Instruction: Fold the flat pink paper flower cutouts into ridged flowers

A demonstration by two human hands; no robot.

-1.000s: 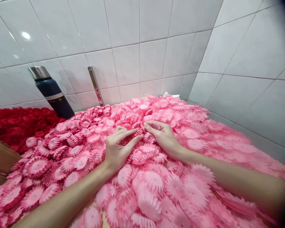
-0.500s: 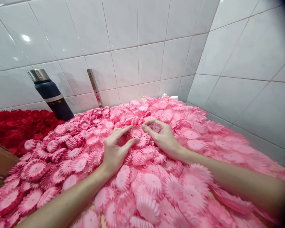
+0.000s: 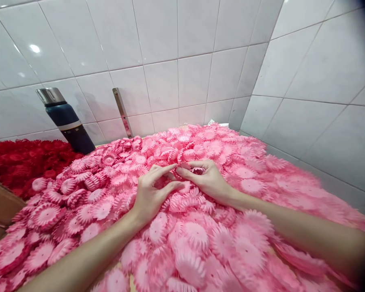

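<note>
My left hand (image 3: 152, 190) is over the pink pile, its index finger and thumb stretched out and apart, with nothing visible gripped between them. Its index fingertip reaches the fingertips of my right hand (image 3: 208, 180). The right thumb and index finger are pinched together on a pink artificial flower petal disc (image 3: 185, 165), mostly hidden by the fingers. Under and around both hands lies a heap of pink petal discs (image 3: 196, 235), round with fringed, curled edges; several show a small hole in the middle.
Dark red petal pieces (image 3: 27, 162) are heaped at the far left beside a dark blue bottle (image 3: 68, 121) with a steel cap. A metal strip (image 3: 121, 111) leans on the white tiled wall (image 3: 161, 85). A cardboard box (image 3: 1, 207) stands at the left edge.
My left hand has shifted slightly right, bringing its index fingertip up to the right fingers. The right hand's pinch has moved a little left and down.
</note>
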